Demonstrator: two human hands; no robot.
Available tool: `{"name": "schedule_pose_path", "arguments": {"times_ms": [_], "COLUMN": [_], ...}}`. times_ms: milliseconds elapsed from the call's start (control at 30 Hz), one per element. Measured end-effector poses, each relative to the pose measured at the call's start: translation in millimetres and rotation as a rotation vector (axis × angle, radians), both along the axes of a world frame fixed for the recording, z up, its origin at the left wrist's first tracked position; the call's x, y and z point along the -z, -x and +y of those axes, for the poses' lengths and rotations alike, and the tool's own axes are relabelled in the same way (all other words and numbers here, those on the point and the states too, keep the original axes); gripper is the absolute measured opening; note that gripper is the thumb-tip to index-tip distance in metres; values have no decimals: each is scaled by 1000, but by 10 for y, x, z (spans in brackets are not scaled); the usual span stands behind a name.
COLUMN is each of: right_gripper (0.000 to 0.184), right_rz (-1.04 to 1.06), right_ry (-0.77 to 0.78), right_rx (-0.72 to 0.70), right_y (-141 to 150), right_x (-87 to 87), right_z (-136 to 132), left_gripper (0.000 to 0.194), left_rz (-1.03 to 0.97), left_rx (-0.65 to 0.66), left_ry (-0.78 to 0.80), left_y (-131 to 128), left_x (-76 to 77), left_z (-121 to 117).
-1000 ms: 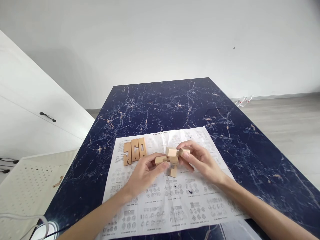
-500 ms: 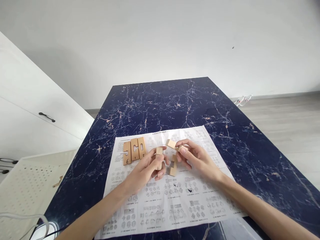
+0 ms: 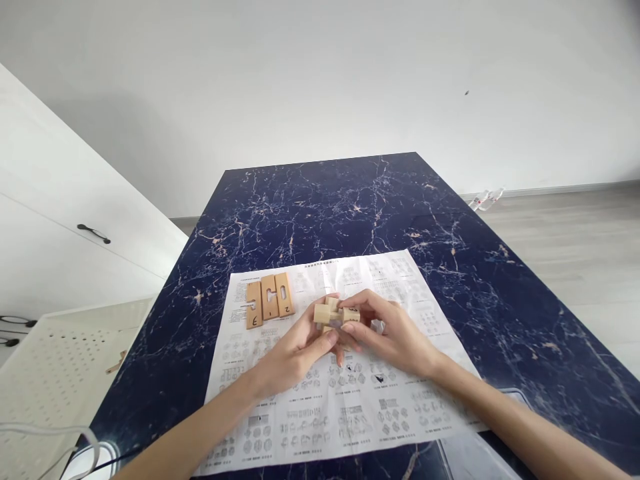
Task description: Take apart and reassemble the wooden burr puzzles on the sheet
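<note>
Both my hands meet over a printed instruction sheet [image 3: 350, 407] on a dark blue marbled table [image 3: 320, 207]. Between them sits a small cluster of interlocked wooden puzzle pieces [image 3: 334, 313]. My left hand [image 3: 295, 353] pinches the left side of the cluster with thumb and fingers. My right hand [image 3: 390, 333] grips the right side, fingers curled round a short block. Three flat notched wooden pieces [image 3: 269, 300], marked with handwritten numbers, lie side by side on the sheet's upper left, apart from my hands.
A white cabinet [image 3: 60, 220] with a dark handle stands to the left. Below it is a white perforated tray [image 3: 55, 373] with a small wooden bit in it. A white cable [image 3: 75, 440] curls at the lower left. Grey floor lies to the right.
The separate wooden pieces held apart half a second ago have been brought together into one cluster. Both hands have closed in toward each other.
</note>
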State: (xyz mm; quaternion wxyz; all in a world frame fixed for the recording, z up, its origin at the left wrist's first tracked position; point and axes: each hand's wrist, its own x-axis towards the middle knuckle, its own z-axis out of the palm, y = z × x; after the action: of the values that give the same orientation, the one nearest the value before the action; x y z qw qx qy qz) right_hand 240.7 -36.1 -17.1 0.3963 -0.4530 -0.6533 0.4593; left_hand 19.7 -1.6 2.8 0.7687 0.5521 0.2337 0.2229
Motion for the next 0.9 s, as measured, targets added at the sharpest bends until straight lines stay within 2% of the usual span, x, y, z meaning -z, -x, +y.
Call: {"name": "schedule_pose_path", "arguments": {"times_ms": [133,300,567,667,900], "right_gripper": [29,30,27,28,44], "right_rz": [-151,-167,-250,-242,-192], "right_ry": [-103,-139,-241,-217,-105], "right_rx": [69,44,92,107,81], "right_y": [-8,14,49,54,41], "right_x": [-11,27,26,-1,-71], "right_z": [-22,-46,-48,-54,-55], "left_gripper": [51,51,44,39,33], "left_rz": [-11,-25,-18,53,153], "left_rx": [-39,-13,1,-20,-72], "left_ry": [31,30,4,-9,-86], "left_y": [-1,9,-8,-14,-28], "left_x": [-3,20,-6,-12,-57], "left_z": [-14,-18,-17,-30,-59]}}
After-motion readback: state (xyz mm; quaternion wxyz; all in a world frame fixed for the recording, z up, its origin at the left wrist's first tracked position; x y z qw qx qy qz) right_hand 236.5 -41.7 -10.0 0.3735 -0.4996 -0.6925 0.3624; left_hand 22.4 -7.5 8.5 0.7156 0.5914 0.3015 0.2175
